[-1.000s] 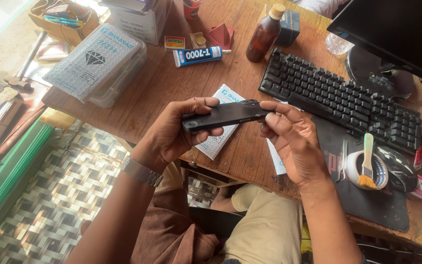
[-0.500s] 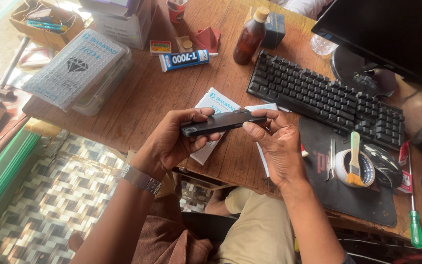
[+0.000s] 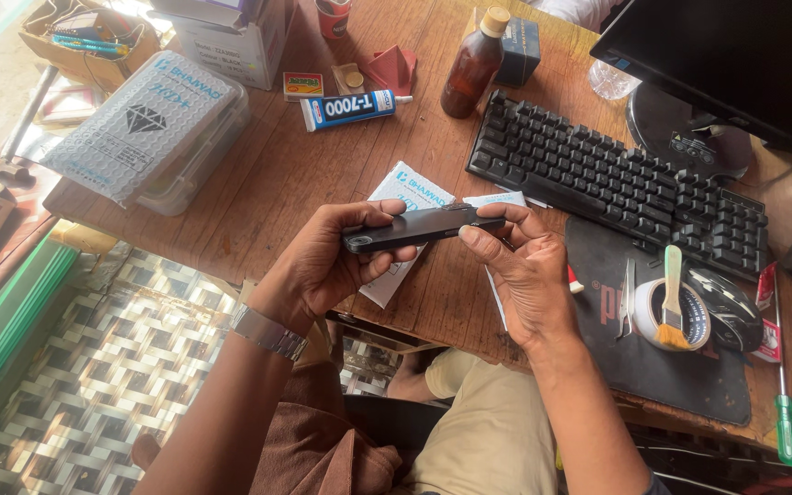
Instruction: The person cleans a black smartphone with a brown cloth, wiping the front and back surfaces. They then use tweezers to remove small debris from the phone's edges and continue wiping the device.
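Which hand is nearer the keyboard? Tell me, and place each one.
Right. The right hand holds the phone's end just in front of the keyboard. The left hand holds the other end, farther off to the keyboard's left.

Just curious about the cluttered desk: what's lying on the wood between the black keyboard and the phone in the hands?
In the head view, only white packets lie between the keyboard and the phone; otherwise bare wood.
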